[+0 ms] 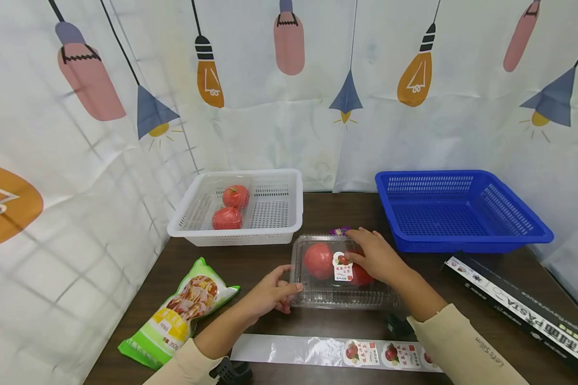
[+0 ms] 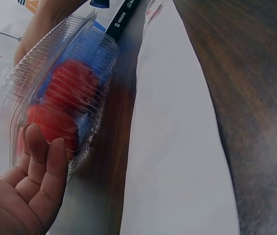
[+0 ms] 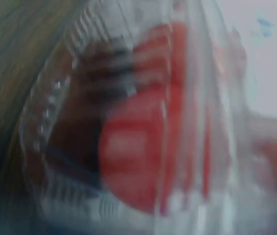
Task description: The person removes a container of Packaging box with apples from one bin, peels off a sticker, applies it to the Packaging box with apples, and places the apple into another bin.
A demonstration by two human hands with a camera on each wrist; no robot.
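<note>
Green bag (image 1: pixel 185 310) left of left hand (image 1: pixel 272 291); that hand pinches clear box's (image 1: pixel 339 300) left edge. Box between hands, tomatoes (image 1: pixel 318 261) inside. Right hand (image 1: pixel 378 258), fingers extended, touches lid label (image 1: pixel 343 271). Pasta carton (image 1: pixel 525 315) farther right.

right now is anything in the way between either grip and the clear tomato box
Nothing visible stands in the way. The left grip holds the left edge of the box, and the right grip touches its top at the label.
</note>
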